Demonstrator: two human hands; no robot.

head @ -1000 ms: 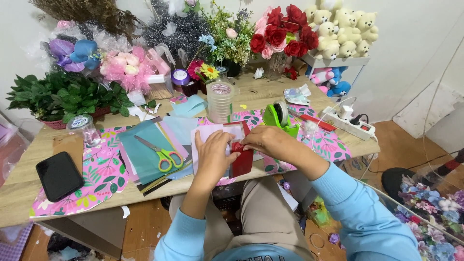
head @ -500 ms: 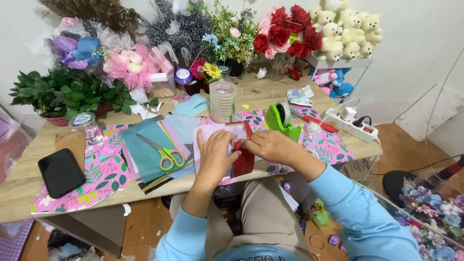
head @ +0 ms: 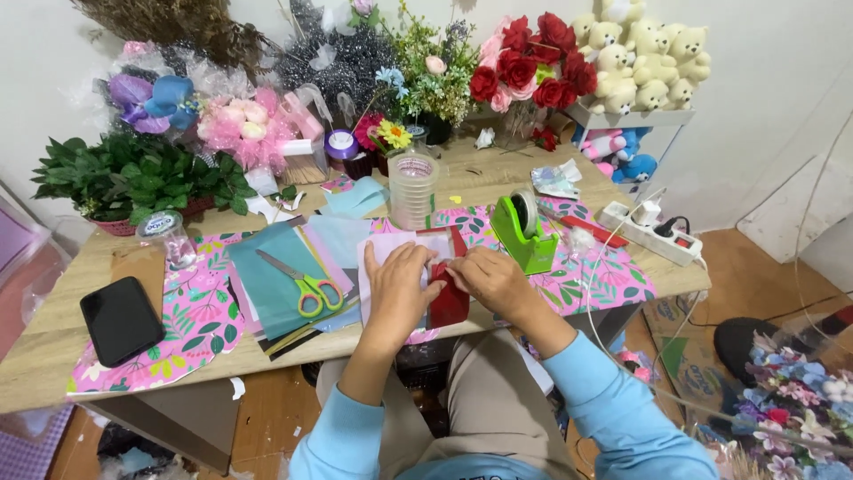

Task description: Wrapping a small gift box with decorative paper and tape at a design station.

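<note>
Under both hands point(head: 444, 283), half-hidden red paper point(head: 449, 302)

We found bare tabletop point(head: 44, 356) open at nine o'clock beyond the phone point(head: 121, 319); scissors point(head: 300, 283), cup stack point(head: 413, 189) and tape dispenser point(head: 524, 233) crowded twelve through two.

Plain white walls point(head: 773, 80), wooden plank floor point(head: 737, 276), light wood table point(head: 53, 356) shoved against the wall, pretty bright.
</note>
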